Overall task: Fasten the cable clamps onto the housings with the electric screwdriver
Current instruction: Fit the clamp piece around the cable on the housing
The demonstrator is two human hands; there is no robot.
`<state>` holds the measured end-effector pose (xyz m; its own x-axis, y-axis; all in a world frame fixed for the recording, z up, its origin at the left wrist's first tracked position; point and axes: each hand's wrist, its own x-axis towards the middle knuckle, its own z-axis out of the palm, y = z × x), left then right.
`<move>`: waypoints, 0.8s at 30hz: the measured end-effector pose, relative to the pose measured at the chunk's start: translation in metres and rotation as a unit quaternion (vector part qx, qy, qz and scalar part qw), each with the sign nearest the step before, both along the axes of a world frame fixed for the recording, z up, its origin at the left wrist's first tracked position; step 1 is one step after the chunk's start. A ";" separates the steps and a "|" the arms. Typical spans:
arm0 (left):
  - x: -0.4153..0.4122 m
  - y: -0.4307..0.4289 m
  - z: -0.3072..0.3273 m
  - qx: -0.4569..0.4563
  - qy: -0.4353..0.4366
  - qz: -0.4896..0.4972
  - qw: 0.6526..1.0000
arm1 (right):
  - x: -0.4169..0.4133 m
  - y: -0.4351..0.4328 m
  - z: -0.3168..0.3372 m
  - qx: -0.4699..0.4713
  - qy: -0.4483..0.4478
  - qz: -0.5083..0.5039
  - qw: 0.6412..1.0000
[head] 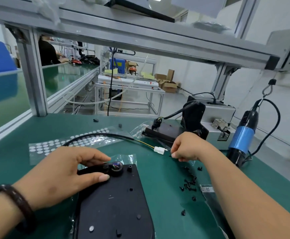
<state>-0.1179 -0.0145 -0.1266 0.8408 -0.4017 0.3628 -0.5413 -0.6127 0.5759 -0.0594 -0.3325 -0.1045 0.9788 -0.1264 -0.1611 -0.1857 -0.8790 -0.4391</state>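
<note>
Housing (113,200) flat on tabletop (161,171). Left hand (59,173) pinches cable (89,169) at the housing's far edge. Right hand (187,149), beyond-right of the housing, has curled fingers; contents indiscernible. Screws (190,183) lie right of the housing; screwdriver (242,137) hangs farther right.

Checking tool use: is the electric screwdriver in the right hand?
No, the electric screwdriver hangs from a hook, well apart from the right hand.
</note>
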 end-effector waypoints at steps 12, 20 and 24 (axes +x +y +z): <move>-0.007 -0.006 0.000 -0.030 -0.049 0.015 0.998 | -0.020 0.026 0.026 0.096 -0.101 0.139 0.980; -0.003 -0.007 0.001 -0.015 -0.069 0.026 0.997 | -0.049 0.112 0.026 0.233 -0.032 0.352 0.906; -0.002 -0.008 0.003 -0.013 -0.061 0.016 0.998 | -0.045 0.111 0.021 0.225 -0.003 0.327 0.918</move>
<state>-0.1201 -0.0221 -0.1231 0.8019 -0.3653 0.4728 -0.5890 -0.6166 0.5224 -0.1041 -0.2219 -0.0832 0.8222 0.5673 -0.0468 0.3213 -0.5303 -0.7846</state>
